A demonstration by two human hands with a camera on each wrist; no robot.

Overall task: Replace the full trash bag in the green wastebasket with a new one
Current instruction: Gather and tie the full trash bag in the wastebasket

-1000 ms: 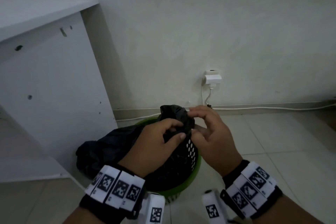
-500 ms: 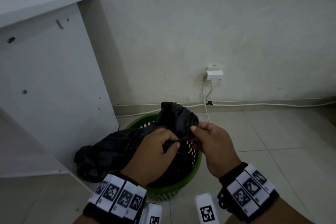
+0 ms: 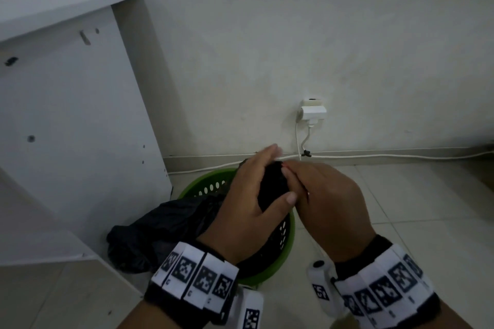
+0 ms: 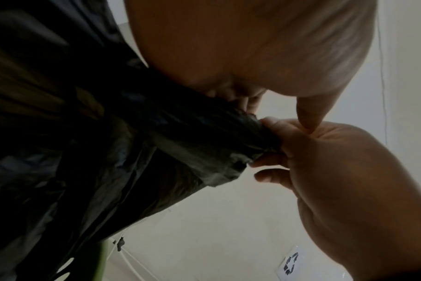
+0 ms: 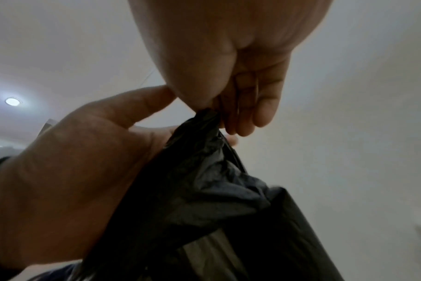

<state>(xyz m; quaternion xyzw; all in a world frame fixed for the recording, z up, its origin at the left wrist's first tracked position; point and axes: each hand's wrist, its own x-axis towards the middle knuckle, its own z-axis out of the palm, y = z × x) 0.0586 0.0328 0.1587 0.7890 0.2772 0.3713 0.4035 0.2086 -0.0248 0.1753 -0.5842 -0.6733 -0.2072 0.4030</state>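
Note:
The green wastebasket [image 3: 290, 232] stands on the floor by the wall. A black trash bag [image 3: 272, 189] rises out of it, its top gathered into a bunch. My left hand [image 3: 256, 181] wraps round that bunch, thumb in front and fingers behind. My right hand [image 3: 294, 179] pinches the tip of the bunch from the right. In the left wrist view the right hand's fingertips [image 4: 269, 125] pinch the end of the bag's neck [image 4: 204, 136]. In the right wrist view the bag [image 5: 216, 190] hangs below both hands. More black plastic [image 3: 149, 238] spills over the basket's left side onto the floor.
A white cabinet panel [image 3: 80, 141] stands close on the left. A wall socket with a plug [image 3: 312, 112] sits above the basket, and a white cable [image 3: 374, 156] runs along the skirting. Tiled floor [image 3: 414, 222] extends to the right.
Both hands have come together and moved up toward the wall. The left hand now wraps round the bunched bag top, where before the two hands pulled a strand between them.

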